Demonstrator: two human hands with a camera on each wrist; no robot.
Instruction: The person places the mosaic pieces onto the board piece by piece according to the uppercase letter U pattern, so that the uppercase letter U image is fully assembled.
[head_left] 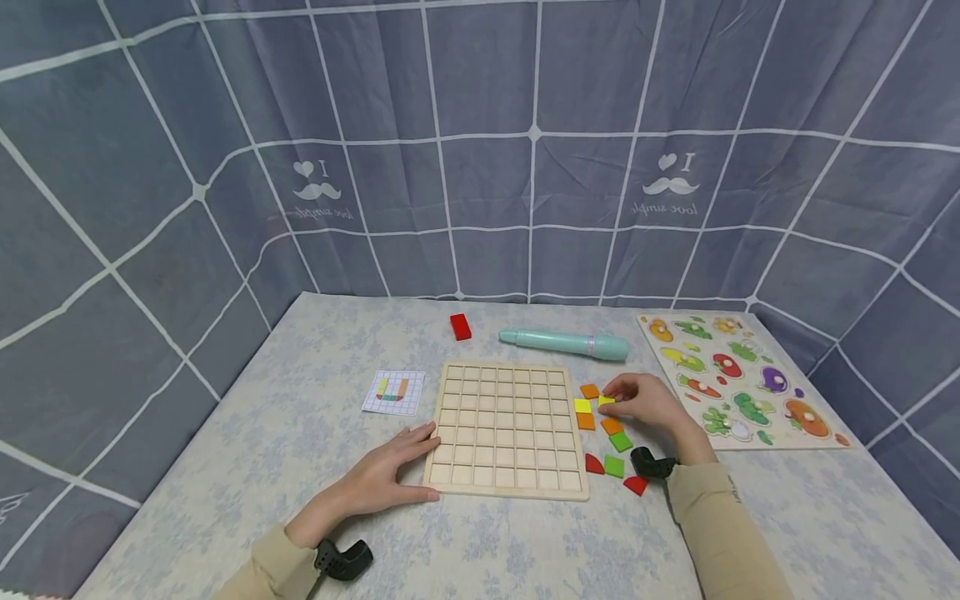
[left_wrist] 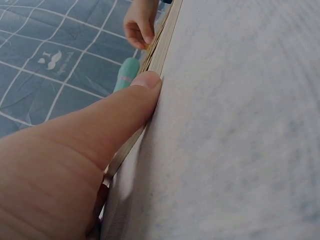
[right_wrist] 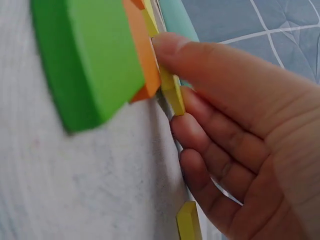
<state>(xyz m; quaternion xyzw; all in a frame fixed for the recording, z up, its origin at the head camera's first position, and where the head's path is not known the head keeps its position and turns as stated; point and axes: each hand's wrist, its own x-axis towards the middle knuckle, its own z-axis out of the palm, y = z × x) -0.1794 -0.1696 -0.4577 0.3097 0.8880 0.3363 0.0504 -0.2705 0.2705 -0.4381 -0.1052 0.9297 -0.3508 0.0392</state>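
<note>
My right hand (head_left: 645,404) pinches a yellow square tile (head_left: 605,400) between thumb and fingers, just right of the wooden grid board (head_left: 506,497). In the right wrist view that yellow tile (right_wrist: 173,97) shows beside the thumb, with a green tile (right_wrist: 107,60) and an orange tile (right_wrist: 144,55) close by. My left hand (head_left: 386,471) rests at the board's left edge, its fingers fairly straight and the thumb by the lower left corner. The left wrist view shows the thumb (left_wrist: 120,107) against the board's side (left_wrist: 162,45).
Several loose tiles, including a red quarter-round piece (head_left: 594,463), lie right of the board. A pattern card (head_left: 393,404) lies to its left. Behind are a red block (head_left: 461,327) and a teal pen-shaped tube (head_left: 562,342). A vegetable puzzle board (head_left: 705,387) lies at right.
</note>
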